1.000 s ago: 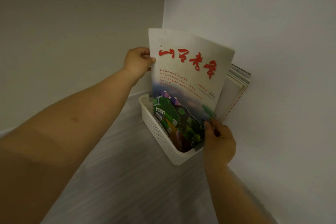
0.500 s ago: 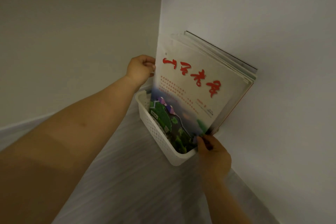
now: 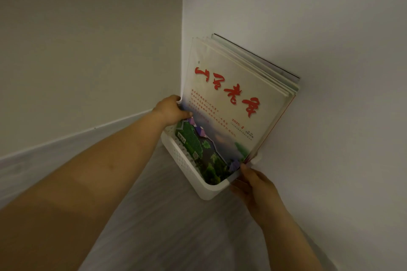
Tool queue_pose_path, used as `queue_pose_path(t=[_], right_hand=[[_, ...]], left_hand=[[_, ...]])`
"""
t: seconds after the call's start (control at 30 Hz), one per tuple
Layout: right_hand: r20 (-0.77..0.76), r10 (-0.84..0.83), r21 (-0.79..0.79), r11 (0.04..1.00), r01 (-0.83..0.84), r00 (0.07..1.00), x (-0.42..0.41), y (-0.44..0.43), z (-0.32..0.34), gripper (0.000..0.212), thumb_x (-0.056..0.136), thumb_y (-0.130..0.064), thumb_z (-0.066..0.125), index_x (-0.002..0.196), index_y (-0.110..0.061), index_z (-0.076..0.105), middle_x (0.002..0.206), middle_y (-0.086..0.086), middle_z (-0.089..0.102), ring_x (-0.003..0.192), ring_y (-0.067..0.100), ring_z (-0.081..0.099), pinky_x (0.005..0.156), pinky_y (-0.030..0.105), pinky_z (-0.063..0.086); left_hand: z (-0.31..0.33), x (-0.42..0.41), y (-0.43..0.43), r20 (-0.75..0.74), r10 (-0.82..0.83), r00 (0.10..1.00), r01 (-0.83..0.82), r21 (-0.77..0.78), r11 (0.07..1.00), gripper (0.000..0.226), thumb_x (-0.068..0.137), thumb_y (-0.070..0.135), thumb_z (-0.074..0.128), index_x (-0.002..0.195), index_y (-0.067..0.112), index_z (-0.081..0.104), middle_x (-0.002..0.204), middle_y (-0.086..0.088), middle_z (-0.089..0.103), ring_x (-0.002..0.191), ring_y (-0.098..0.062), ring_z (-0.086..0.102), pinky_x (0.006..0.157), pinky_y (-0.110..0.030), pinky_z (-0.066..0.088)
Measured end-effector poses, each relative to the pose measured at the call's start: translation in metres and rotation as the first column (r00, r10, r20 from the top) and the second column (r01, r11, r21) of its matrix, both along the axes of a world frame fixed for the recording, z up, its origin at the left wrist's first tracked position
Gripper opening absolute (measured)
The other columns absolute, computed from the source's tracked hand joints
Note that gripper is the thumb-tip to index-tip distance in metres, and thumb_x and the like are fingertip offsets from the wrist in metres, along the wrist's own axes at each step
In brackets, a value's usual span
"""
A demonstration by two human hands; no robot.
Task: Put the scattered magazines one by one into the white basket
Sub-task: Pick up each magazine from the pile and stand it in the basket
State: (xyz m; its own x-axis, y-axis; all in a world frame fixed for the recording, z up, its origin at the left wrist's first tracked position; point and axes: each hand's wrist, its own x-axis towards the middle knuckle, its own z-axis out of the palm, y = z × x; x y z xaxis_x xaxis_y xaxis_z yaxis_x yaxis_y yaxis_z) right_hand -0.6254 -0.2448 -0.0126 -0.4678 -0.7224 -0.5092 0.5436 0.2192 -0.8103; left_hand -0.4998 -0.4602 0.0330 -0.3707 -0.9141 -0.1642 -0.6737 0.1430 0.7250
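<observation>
A magazine (image 3: 231,103) with red characters on a pale cover and a green landscape picture stands in the white perforated basket (image 3: 187,165), leaning back on several other magazines (image 3: 275,72) that rest against the right wall. My left hand (image 3: 171,112) grips the front magazine's left edge. My right hand (image 3: 255,187) pinches its lower right corner, by the basket's near end. The magazine's bottom edge is hidden inside the basket.
The basket sits on a grey wood-grain floor (image 3: 165,226) in a room corner, tight against the right wall (image 3: 330,116). The left wall (image 3: 77,50) has a pale baseboard (image 3: 66,141).
The front magazine has sunk lower into the basket and tilted back against the stack. My left hand slid down its left edge; my right hand stayed at the lower corner.
</observation>
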Motion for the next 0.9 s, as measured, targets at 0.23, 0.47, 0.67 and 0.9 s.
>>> queue_pose_path(t=[0.23, 0.47, 0.67, 0.9], right_hand=[[0.055, 0.124, -0.090, 0.989, -0.119, 0.991, -0.016, -0.004, -0.006, 0.012, 0.086, -0.007, 0.051, 0.077, -0.005, 0.057, 0.057, 0.007, 0.067, 0.049, 0.016, 0.065, 0.044, 0.022, 0.054], [-0.008, 0.146, -0.167, 0.975, -0.145, 0.989, -0.022, 0.002, -0.016, 0.017, 0.086, -0.002, 0.049, 0.071, -0.007, 0.053, 0.047, 0.002, 0.066, 0.047, 0.015, 0.065, 0.044, 0.022, 0.053], [-0.053, 0.174, -0.157, 0.971, -0.181, 0.983, -0.023, 0.023, -0.012, 0.010, 0.086, -0.006, 0.049, 0.083, -0.007, 0.059, 0.057, 0.003, 0.071, 0.052, 0.014, 0.067, 0.047, 0.022, 0.054], [-0.060, 0.175, -0.108, 0.978, -0.181, 0.983, -0.028, 0.072, -0.004, 0.011, 0.087, -0.007, 0.047, 0.082, -0.009, 0.057, 0.055, 0.002, 0.071, 0.050, 0.014, 0.066, 0.046, 0.022, 0.054]], left_hand=[[-0.014, 0.006, -0.018, 0.142, -0.023, 0.990, 0.016, 0.051, 0.999, 0.072, 0.080, 0.044, 0.059, 0.136, 0.008, 0.032, 0.143, -0.015, 0.039, 0.129, -0.032, 0.040, 0.103, -0.043, 0.035], [-0.022, 0.004, -0.016, 0.229, 0.043, 0.972, -0.031, -0.059, 0.998, 0.077, 0.073, 0.053, 0.062, 0.131, 0.008, 0.039, 0.140, -0.012, 0.045, 0.124, -0.031, 0.045, 0.099, -0.040, 0.039], [-0.024, 0.008, 0.008, 0.293, 0.069, 0.954, -0.034, -0.123, 0.992, 0.075, 0.071, 0.057, 0.060, 0.128, 0.011, 0.044, 0.136, -0.011, 0.050, 0.120, -0.031, 0.050, 0.094, -0.041, 0.042], [-0.025, 0.004, 0.061, 0.269, 0.069, 0.961, -0.023, -0.168, 0.986, 0.068, 0.072, 0.054, 0.062, 0.122, 0.011, 0.047, 0.124, -0.012, 0.059, 0.110, -0.031, 0.056, 0.075, -0.034, 0.041]])
